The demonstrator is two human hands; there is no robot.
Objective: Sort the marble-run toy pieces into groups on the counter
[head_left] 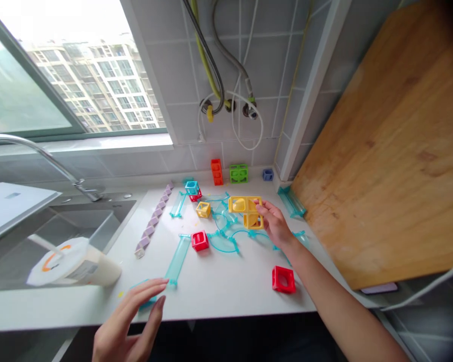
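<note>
Cup [75,266]: stands at the sink side; the left wrist should clear it.
Left hand [117,324]: fingers spread, thumb apart, nothing seen in its grasp; near the end of the straight teal track [178,259]. Would serve best steadying the yellow piece's free end.
Curved teal tracks [221,233]: lie on the counter [234,296]; light-looking, likely to shift if knocked.
Yellow piece [246,210]: L-shaped, over the tracks; contact below cannot be told. Best held level.
Right hand [275,221]: pinches the yellow piece's right side; a light, firm grip suffices.
Red cube [283,280]: below the right forearm; elbow needs clearance.
</note>
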